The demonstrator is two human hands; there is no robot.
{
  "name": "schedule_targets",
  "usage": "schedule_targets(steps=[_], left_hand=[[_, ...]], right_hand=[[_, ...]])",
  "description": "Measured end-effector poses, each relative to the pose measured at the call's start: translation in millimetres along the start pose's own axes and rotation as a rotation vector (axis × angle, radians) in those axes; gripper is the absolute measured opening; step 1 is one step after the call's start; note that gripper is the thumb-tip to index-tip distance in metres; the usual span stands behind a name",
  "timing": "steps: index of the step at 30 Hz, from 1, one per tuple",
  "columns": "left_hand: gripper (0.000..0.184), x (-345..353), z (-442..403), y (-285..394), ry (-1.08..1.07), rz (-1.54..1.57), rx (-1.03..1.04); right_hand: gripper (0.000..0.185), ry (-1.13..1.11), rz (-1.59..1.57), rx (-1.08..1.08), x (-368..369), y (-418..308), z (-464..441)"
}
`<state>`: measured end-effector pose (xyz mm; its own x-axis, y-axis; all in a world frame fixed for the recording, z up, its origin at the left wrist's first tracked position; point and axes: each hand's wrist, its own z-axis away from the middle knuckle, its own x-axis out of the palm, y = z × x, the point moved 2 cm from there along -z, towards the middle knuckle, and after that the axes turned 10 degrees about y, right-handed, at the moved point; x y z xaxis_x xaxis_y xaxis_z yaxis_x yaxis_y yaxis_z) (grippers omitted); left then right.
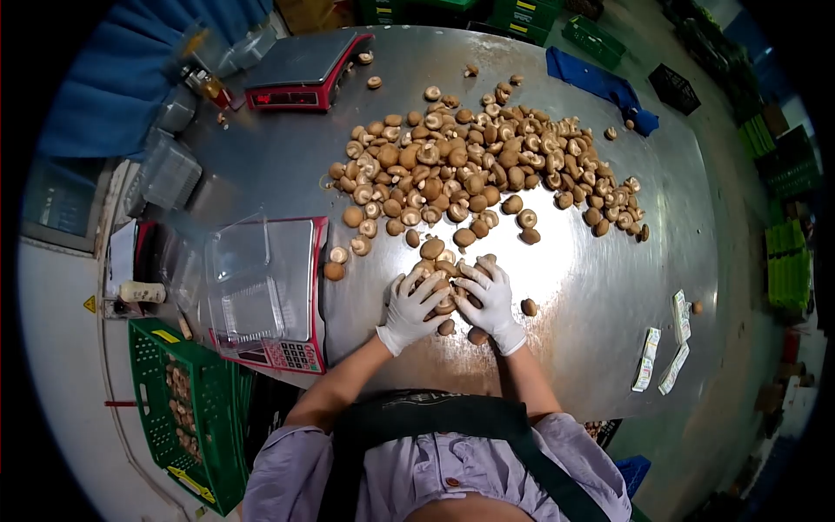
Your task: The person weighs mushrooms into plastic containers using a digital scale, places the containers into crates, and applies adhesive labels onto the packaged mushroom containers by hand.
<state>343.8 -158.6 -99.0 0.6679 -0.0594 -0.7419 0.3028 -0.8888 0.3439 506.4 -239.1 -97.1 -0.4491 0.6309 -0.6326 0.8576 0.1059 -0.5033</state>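
Observation:
Both of my hands wear white gloves and rest around a small cluster of brown mushrooms (pixel 444 300) near the table's front edge. My left hand (pixel 410 311) lies on the cluster's left side, fingers spread over the caps. From the right, my right hand (pixel 492 304) touches the same cluster, its fingers also apart. A few loose mushrooms lie close by, one of them (pixel 529 307) just right of my right hand. Beyond my hands spreads a large pile of mushrooms (pixel 474 165), some cap up and some stem up.
A red scale (pixel 291 300) with clear plastic trays (pixel 248 309) stands left on the metal table (pixel 591 348); another scale (pixel 304 71) is at the back left. Label strips (pixel 648 358) lie right, a blue cloth (pixel 600 83) back right. A green crate (pixel 187 409) stands lower left.

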Motion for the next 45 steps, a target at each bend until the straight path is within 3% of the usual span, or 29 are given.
schedule_targets(steps=[6,10,11,12,14,15,18,19,24,26,30,33,36,39,45], left_hand=[[0.043,-8,40,12,0.019,-0.057,0.008],[0.055,-22,41,3,-0.052,0.038,-0.084],[0.071,-20,49,-8,-0.043,0.055,-0.058],[0.071,-26,46,-10,-0.046,0.056,-0.061],[0.085,-39,35,-15,-0.021,0.143,-0.283],[0.1,-42,34,-20,-0.077,0.045,-0.309],[0.106,-38,36,-31,-0.185,0.14,-0.413],[0.111,-35,40,-31,-0.262,0.051,-0.345],[0.109,-17,32,-8,-0.325,0.041,-0.226],[0.107,-13,18,2,-0.368,-0.05,-0.173],[0.104,-5,-4,7,-0.367,-0.049,-0.12],[0.101,-5,-14,8,-0.42,-0.079,-0.098],[0.095,-5,-10,13,-0.449,-0.073,-0.068],[0.081,-13,-1,22,-0.333,0.084,-0.053],[0.082,-29,25,32,-0.378,0.09,-0.088]], right_hand=[[0.035,-0.054,0.131,0.016,-15,-26,27],[0.049,-0.121,0.174,0.094,-29,-24,30],[0.055,-0.105,0.161,0.182,-34,-17,36],[0.057,-0.061,0.096,0.266,-47,-18,34],[0.058,0.224,-0.03,0.433,-64,-2,62],[0.058,0.254,0.009,0.476,-75,3,75],[0.06,0.36,-0.079,0.686,-88,13,130],[0.061,0.28,0.027,0.671,-91,6,142],[0.075,0.051,0.152,0.492,-65,-21,139],[0.079,0.197,0.039,0.464,-44,-20,123],[0.079,0.209,-0.051,0.543,-26,-14,66],[0.069,0.065,0.087,0.44,-12,-13,46],[0.063,0.019,0.125,0.414,-16,-22,53],[0.062,0.055,0.097,0.406,-21,-29,74],[0.071,0.078,0.007,0.355,-30,-56,117]])
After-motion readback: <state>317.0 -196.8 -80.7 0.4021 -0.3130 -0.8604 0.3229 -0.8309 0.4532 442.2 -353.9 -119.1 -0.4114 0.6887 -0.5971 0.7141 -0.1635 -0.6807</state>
